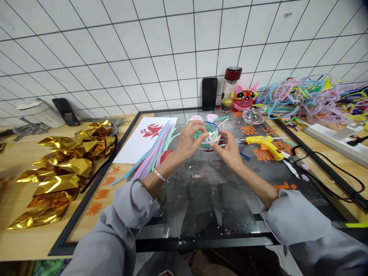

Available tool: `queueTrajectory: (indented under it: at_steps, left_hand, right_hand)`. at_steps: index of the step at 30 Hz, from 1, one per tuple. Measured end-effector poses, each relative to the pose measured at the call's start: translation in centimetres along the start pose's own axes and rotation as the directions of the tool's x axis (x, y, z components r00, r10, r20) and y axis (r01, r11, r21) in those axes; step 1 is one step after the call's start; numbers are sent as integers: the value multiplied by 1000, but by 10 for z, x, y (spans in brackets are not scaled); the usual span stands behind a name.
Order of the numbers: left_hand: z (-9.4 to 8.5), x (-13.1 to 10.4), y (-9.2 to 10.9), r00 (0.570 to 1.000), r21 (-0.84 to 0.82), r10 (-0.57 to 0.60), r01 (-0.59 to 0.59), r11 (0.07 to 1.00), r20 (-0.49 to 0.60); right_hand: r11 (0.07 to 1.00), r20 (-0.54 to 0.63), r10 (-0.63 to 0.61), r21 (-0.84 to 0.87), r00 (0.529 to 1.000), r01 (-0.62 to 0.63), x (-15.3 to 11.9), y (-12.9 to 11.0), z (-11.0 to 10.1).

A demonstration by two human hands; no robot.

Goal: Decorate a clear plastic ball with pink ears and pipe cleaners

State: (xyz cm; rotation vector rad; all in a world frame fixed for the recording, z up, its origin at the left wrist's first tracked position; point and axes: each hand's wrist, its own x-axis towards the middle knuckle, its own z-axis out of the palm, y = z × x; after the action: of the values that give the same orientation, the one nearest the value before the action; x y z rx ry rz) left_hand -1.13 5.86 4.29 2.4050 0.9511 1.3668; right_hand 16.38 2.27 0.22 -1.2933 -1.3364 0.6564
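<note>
Between my two hands I hold a small clear plastic bowl [206, 145] with pipe cleaners along its rim, one blue and one pale lilac. My left hand [190, 138] is closed on its left side, thumb over the top edge. On the right, my right hand [228, 148] pinches the near rim. Greenish and coloured strips show inside, too small to make out. Just behind the bowl lie pink fuzzy pieces [212, 117]. A bundle of purple, green and blue pipe cleaners [155, 153] rests left of my left hand, partly over white paper [132, 141].
A yellow glue gun [266, 145] lies right of my hands, near a power strip [336, 142] with black cables. Behind stand a phone [209, 94], a tea bottle [230, 90] and a pink animal-faced piece [244, 99]. Pipe cleaners [310, 96] heap at right; gold foil [60, 176] lies left.
</note>
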Motion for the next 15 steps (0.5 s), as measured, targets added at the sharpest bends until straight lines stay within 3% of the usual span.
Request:
queueTrajectory:
  at_steps: [7, 15]
  left_hand:
    - [-2, 0, 5, 1000, 8, 14, -14, 1000, 23]
    - [-3, 0, 6, 999, 59, 8, -10, 998, 41]
  right_hand:
    - [998, 2, 57, 28, 998, -57, 0, -6, 0]
    - [999, -8, 30, 21, 1000, -30, 0, -1, 0]
